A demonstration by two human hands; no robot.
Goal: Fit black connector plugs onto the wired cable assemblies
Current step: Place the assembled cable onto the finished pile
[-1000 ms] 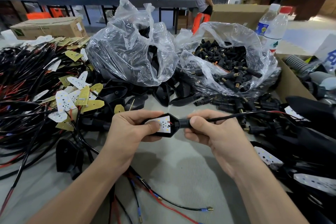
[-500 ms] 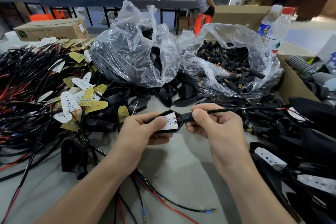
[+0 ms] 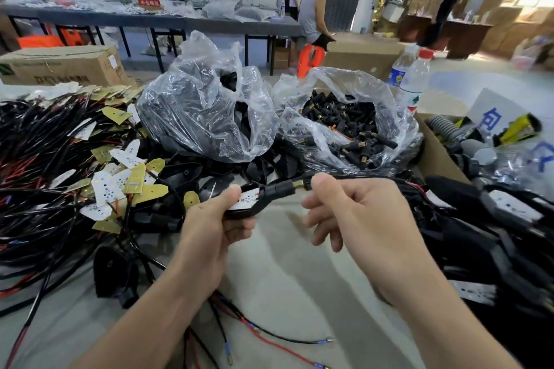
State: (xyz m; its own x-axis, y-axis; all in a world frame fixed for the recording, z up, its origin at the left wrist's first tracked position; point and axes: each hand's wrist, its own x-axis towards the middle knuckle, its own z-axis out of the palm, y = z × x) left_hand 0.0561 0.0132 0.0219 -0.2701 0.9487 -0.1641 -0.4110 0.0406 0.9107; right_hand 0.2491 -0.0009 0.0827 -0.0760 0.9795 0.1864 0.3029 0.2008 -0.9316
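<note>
My left hand (image 3: pixel 209 228) grips a black housing with a white LED board (image 3: pixel 249 198) in it, thumb pressed on the board. A black connector plug (image 3: pixel 280 189) sticks out of the housing's right end, its brass tip showing. My right hand (image 3: pixel 356 213) pinches the black cable (image 3: pixel 368 177) just right of that tip; the cable runs off to the right. A clear bag of loose black connector plugs (image 3: pixel 344 123) sits behind my hands. Wired cable assemblies with white and yellow boards (image 3: pixel 114 180) are heaped at the left.
A second clear bag of black housings (image 3: pixel 207 111) stands centre back. Finished black units (image 3: pixel 491 219) pile up at the right beside a cardboard box (image 3: pixel 434 153). Two water bottles (image 3: pixel 415 78) stand behind. Loose red and black wires (image 3: pixel 269 335) lie near my forearms. People stand at far tables.
Both hands have risen and drifted right with the assembly. My right hand slid back along the cable, and the plug's brass tip now shows between plug and fingers. The view tilted up.
</note>
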